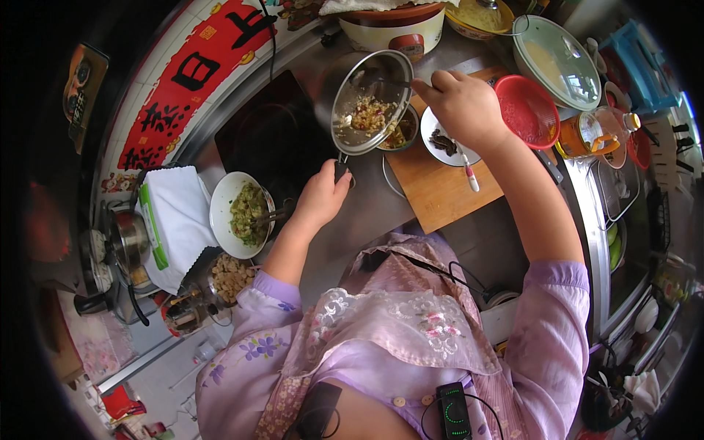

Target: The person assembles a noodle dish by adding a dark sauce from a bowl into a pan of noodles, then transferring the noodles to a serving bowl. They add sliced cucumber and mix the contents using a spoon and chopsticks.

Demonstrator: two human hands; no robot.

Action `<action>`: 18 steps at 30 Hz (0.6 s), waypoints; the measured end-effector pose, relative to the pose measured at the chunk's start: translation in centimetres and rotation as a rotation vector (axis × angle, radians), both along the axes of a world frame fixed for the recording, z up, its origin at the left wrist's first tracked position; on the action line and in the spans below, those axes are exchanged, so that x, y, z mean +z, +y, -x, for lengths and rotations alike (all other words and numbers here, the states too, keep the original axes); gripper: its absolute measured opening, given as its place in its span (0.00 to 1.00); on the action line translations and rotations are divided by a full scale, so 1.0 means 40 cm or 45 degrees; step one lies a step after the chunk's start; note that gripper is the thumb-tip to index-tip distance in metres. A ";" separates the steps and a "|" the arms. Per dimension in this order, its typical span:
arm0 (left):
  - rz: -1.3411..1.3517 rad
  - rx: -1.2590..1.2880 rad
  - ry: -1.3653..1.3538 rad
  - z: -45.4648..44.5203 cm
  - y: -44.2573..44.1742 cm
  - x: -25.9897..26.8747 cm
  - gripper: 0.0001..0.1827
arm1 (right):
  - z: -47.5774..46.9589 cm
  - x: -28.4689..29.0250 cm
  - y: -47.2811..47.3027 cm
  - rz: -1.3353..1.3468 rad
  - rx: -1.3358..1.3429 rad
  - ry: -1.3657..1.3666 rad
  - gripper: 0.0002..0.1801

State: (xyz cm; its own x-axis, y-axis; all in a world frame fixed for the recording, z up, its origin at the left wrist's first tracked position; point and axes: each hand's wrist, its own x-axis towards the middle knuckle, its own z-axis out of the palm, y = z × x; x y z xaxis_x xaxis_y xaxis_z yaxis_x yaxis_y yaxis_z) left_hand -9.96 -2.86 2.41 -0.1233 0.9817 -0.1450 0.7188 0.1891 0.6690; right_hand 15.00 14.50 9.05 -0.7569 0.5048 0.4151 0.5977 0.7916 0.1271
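Note:
My left hand grips the handle of a metal pan, which is tilted on its side. Chopped food lies inside it. A dark utensil, likely a spatula, reaches into the pan from my right hand, which is closed on its handle. Partly hidden under the pan's right rim is a bowl of food. Below my right hand, a white plate holds dark pieces. A utensil with a white and red handle rests at the plate's edge.
A wooden cutting board supports the plate. Left of me are a black cooktop and a white bowl of green food with chopsticks. A red basket, a glass-lidded bowl and oil bottles crowd the right.

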 end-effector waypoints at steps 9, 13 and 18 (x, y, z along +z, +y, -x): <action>0.130 0.054 -0.169 0.006 0.006 0.021 0.18 | -0.024 -0.006 0.049 0.012 0.085 0.066 0.22; 0.166 0.083 -0.196 0.006 0.013 0.028 0.16 | -0.023 -0.011 0.049 0.118 0.050 -0.180 0.21; 0.144 0.073 -0.155 0.008 0.019 0.026 0.16 | -0.011 -0.028 0.038 0.260 -0.043 -0.198 0.20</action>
